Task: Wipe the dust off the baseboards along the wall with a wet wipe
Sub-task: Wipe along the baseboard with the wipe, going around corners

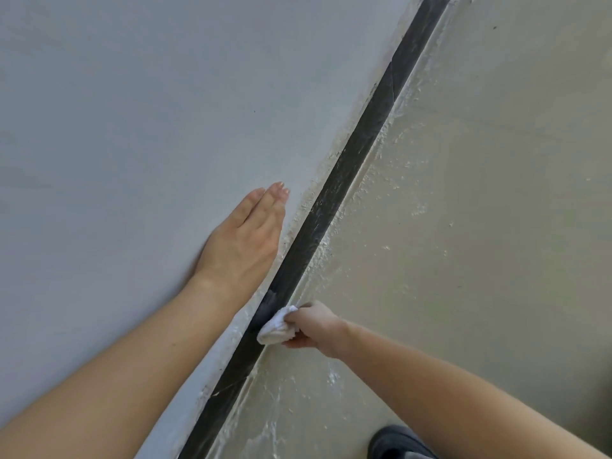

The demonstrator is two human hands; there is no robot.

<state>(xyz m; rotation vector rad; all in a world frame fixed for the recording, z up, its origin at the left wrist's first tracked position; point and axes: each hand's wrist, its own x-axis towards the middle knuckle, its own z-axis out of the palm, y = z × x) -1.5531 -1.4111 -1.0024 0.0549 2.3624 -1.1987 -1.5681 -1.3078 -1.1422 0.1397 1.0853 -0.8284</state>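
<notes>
The baseboard [334, 200] runs out of the frame at the top right and at the bottom edge, the wet wipe [276, 327] hides a stretch of it and the fingertips of the right hand [314, 326], and a dark shoe [394, 442] is cut off at the bottom edge.

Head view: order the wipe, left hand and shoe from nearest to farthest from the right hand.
1. Wipe, gripped in the right hand, on the baseboard.
2. Left hand, up-left, flat on the wall.
3. Shoe, bottom edge, on the floor.
</notes>
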